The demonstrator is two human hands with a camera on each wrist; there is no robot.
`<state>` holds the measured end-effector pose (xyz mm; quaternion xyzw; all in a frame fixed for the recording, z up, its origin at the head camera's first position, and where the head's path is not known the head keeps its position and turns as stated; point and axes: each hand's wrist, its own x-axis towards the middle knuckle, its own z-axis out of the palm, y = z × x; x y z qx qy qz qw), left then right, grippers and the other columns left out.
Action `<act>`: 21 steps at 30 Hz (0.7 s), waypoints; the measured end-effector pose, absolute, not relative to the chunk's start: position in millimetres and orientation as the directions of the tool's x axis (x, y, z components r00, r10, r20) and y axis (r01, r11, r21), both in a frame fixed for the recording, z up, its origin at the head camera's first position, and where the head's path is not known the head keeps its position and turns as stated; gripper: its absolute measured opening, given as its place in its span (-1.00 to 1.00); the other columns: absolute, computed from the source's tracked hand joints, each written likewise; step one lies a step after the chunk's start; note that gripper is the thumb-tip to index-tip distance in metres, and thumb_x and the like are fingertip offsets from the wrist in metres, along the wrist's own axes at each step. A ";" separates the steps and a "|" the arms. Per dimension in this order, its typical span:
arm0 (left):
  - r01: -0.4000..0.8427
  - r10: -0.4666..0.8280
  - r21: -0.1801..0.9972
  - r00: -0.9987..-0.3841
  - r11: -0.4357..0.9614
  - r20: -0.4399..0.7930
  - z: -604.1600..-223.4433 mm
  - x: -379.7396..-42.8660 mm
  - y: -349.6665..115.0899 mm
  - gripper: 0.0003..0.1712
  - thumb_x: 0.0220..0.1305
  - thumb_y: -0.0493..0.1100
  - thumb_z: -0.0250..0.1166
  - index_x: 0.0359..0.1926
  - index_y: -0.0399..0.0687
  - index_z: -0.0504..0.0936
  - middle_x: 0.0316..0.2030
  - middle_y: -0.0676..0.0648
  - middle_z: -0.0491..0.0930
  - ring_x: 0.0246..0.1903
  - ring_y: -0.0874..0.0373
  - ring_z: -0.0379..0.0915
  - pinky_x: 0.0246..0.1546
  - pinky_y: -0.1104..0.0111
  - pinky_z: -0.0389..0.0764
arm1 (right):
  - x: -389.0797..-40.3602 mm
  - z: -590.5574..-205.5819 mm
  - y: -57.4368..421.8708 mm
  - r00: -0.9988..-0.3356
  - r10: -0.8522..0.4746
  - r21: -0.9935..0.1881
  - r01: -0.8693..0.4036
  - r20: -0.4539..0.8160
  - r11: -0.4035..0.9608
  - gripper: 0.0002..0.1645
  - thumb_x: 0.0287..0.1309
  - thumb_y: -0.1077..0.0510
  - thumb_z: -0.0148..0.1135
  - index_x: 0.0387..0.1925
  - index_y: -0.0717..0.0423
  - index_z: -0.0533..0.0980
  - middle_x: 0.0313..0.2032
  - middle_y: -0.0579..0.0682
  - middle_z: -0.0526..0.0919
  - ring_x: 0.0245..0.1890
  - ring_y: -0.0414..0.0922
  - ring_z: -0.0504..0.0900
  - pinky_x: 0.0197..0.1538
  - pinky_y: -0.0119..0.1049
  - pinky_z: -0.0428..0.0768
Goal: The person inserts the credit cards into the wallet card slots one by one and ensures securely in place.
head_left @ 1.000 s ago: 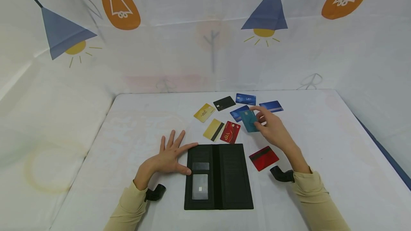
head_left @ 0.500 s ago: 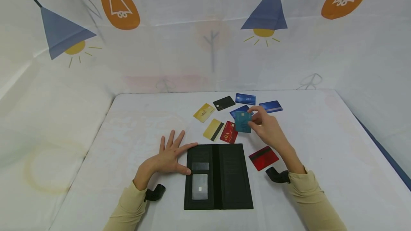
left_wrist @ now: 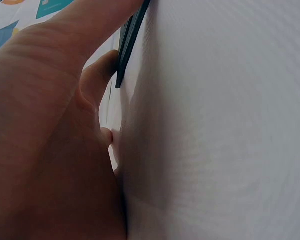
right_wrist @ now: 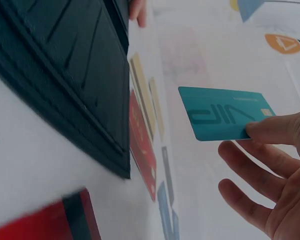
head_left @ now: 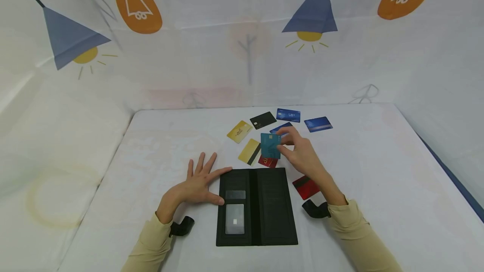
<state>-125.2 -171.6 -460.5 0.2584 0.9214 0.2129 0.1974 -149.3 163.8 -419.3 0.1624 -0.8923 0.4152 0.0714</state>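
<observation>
My right hand (head_left: 300, 153) pinches a teal VIP card (right_wrist: 225, 114) by its edge between thumb and fingers, raised over the table just beyond the wallet. In the head view the card overlaps the red VIP card (head_left: 267, 162) lying below. A black long wallet (head_left: 277, 209) lies spread flat, with card slots and clear windows on its left half. My left hand (head_left: 196, 186) rests spread at the wallet's left side, thumb and index finger touching its edge. From the left wrist view, the wallet's edge (left_wrist: 132, 42) shows beyond the thumb.
Beyond the wallet lie a gold card (head_left: 239, 132), a yellow striped card (head_left: 249, 151), a black card (head_left: 263, 120) and several blue cards (head_left: 288, 115). A red striped card (head_left: 305, 187) sits right of the wallet, partly behind the right wrist. A printed cloth wall (head_left: 211, 66) stands behind the table.
My right hand has carried the teal card leftward, from above a blue card to above the red VIP card. The left hand and wallet have stayed put.
</observation>
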 end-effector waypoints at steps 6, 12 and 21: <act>0.398 0.565 0.495 -0.786 0.772 -0.250 -460.8 -125.5 -172.1 0.06 -0.03 0.33 0.48 0.48 0.35 0.22 0.57 -0.23 -0.38 0.48 -0.33 -0.73 0.31 -0.28 -0.65 | -145.0 -421.9 144.5 -0.920 -0.292 -0.721 -0.386 0.260 0.576 -0.54 0.25 0.29 0.27 0.12 0.06 0.34 -0.21 0.12 0.73 -0.16 0.07 0.70 -0.01 0.07 0.66; 0.409 0.574 0.500 -0.785 0.764 -0.235 -463.9 -125.7 -173.7 0.06 -0.03 0.35 0.47 0.48 0.37 0.21 0.56 -0.24 -0.38 0.47 -0.34 -0.73 0.31 -0.30 -0.63 | -140.8 -426.7 124.0 -0.905 -0.349 -0.731 -0.408 0.244 0.547 -0.57 0.25 0.27 0.28 0.09 0.07 0.35 -0.21 0.07 0.74 -0.23 -0.07 0.67 -0.05 -0.07 0.69; 0.402 0.564 0.484 -0.787 0.777 -0.251 -466.3 -126.9 -173.4 0.08 -0.03 0.38 0.45 0.49 0.31 0.22 0.57 -0.22 -0.39 0.48 -0.31 -0.76 0.31 -0.29 -0.65 | -132.3 -437.7 98.3 -0.881 -0.417 -0.742 -0.432 0.225 0.513 -0.60 0.24 0.25 0.30 0.04 0.06 0.36 -0.29 -0.05 0.71 -0.29 -0.16 0.65 -0.03 -0.10 0.68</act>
